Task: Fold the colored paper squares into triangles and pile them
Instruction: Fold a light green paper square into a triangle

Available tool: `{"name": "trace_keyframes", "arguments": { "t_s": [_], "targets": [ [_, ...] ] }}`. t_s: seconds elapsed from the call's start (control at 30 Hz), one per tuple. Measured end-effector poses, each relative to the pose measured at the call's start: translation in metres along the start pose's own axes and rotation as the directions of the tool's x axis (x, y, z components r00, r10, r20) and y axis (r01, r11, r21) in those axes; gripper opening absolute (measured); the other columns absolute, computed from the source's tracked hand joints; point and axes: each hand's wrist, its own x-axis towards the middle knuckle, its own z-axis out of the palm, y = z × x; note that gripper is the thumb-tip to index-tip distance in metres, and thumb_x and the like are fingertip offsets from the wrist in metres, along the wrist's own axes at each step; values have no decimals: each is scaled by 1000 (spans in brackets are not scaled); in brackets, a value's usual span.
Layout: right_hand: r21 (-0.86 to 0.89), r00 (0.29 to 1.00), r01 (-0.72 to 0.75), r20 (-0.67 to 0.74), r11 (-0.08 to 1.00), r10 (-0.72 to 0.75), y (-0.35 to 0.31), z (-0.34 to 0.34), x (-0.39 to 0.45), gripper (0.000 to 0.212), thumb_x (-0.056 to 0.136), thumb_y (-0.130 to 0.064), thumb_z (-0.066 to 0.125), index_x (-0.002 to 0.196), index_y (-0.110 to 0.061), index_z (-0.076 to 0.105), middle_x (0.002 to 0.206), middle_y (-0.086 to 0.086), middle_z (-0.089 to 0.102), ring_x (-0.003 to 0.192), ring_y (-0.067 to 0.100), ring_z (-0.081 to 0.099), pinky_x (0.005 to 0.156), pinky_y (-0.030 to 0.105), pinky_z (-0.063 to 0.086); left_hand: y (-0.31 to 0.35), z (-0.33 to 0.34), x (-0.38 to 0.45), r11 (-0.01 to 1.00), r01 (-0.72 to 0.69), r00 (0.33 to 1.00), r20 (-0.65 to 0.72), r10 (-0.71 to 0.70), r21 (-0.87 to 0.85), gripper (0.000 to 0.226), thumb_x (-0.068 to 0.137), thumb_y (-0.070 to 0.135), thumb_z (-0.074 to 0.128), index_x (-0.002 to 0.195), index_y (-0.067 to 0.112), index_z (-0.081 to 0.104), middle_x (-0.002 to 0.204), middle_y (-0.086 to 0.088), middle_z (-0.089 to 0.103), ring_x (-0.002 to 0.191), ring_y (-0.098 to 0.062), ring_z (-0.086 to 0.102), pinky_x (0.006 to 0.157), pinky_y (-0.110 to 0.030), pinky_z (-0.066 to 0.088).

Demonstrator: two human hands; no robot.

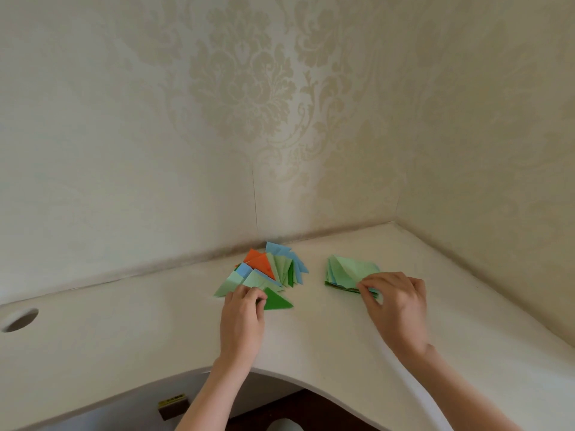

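Cream counter; wallpaper pale beige with tone-on-tone damask flourishes; fanned triangles left of centre in orange, sky blue, mint, with a dark green triangle nearest; stack at right mostly mint.

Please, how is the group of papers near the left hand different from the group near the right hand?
The left pile is fanned-out folded triangles in orange, blue, light and dark green; the right stack shows mostly light green on top. The left pile spreads loosely, the right stack lies more compact. The left hand holds a dark green triangle; the right hand pinches its stack's edge. Both lie on the white desk.
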Motion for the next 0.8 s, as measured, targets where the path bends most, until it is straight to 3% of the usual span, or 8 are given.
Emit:
{"name": "trace_keyframes", "arguments": {
  "t_s": [0.1, 0.23, 0.37, 0.47, 0.63, 0.8],
  "targets": [
    [61, 980, 200, 9, 978, -201, -11, -20, -8, 9, 73, -13, 75, 71, -18, 68, 86, -8, 70, 84, 13, 65, 78, 39, 41, 1, 1, 1, 1000, -14, 1000, 2, 14, 20, 5, 84, 10, 68, 84, 15, 68, 85, 3, 57, 79, -17, 49, 66, -31, 48],
    [119, 919, 311, 214, 943, -330, -19, -21, -33, 8, 70, -15, 68, 71, -21, 63, 84, -10, 69, 81, 11, 64, 79, 36, 43, 2, -1, 1, 998, -42, 999, 11, 42, 39, 5, 82, 12, 72, 82, 15, 69, 86, 2, 59, 79, -20, 50, 67, -35, 49],
    [122, 902, 237, 340, 964, -265, -16, -15, -45, 7, 68, -19, 64, 72, -23, 61, 74, -13, 65, 69, 12, 62, 81, 32, 38, 11, -6, 0, 997, -76, 996, -37, 77, 29, 10, 78, 8, 74, 82, 15, 69, 89, 1, 57, 80, -20, 49, 69, -36, 49],
    [160, 895, 163, 390, 973, -215, -16, -15, -45, 9, 70, -21, 63, 76, -27, 59, 77, -14, 64, 73, 11, 61, 76, 33, 42, 28, -9, -3, 980, -172, 985, -28, 170, -97, 7, 82, 11, 70, 86, 16, 68, 90, 6, 55, 85, -13, 50, 74, -23, 44],
    [211, 886, 81, 433, 974, -167, -18, -20, -45, 6, 74, -28, 61, 80, -30, 59, 82, -17, 64, 81, 8, 61, 71, 33, 47, 64, -4, -13, 883, -260, 903, 226, 365, -390, 9, 89, 25, 64, 96, 21, 67, 95, 14, 60, 98, -4, 55, 86, -15, 41],
    [272, 883, -45, 462, 961, -89, -16, -17, -46, 10, 78, -38, 61, 86, -32, 62, 85, -21, 62, 85, 1, 58, 75, 31, 48, 68, 10, -20, 886, -169, 853, 386, 352, -432, 20, 86, 31, 68, 105, 26, 66, 98, 19, 65, 98, 2, 55, 85, -13, 42]
  ]
}}
